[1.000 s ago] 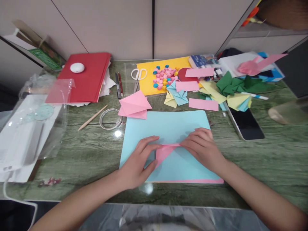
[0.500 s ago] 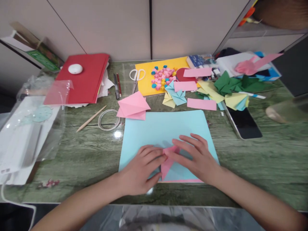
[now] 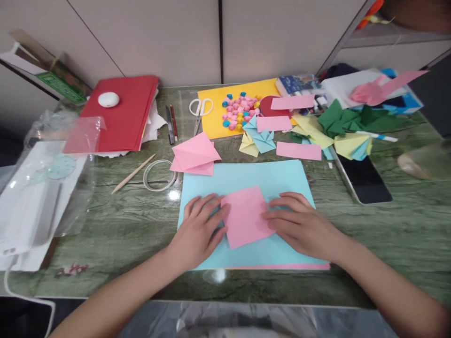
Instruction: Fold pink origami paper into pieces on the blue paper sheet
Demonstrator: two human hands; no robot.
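Note:
A square of pink paper [image 3: 246, 218] lies flat and slightly turned on a light blue sheet [image 3: 243, 176]. My left hand [image 3: 200, 225] rests at its left edge, fingers stretched out, the index fingertip touching the paper. At the right edge, my right hand [image 3: 299, 223] has its fingertips on the paper, fingers extended, the thumb mostly hidden. Neither hand is closed around the square. Beyond the blue sheet's far left corner sit more folded pink papers [image 3: 195, 152].
A tape roll [image 3: 145, 174] and wooden stick [image 3: 133, 174] lie left. Behind are scissors [image 3: 198, 121], small pink balls [image 3: 243, 110] on yellow card, and a red folder [image 3: 112, 122]. Pink strips [image 3: 299, 150], green folded paper [image 3: 338, 119] and a phone [image 3: 366, 180] lie right.
The pink paper, folded into a smaller shape before, is now opened into a flat square. My hands have moved apart to its two sides.

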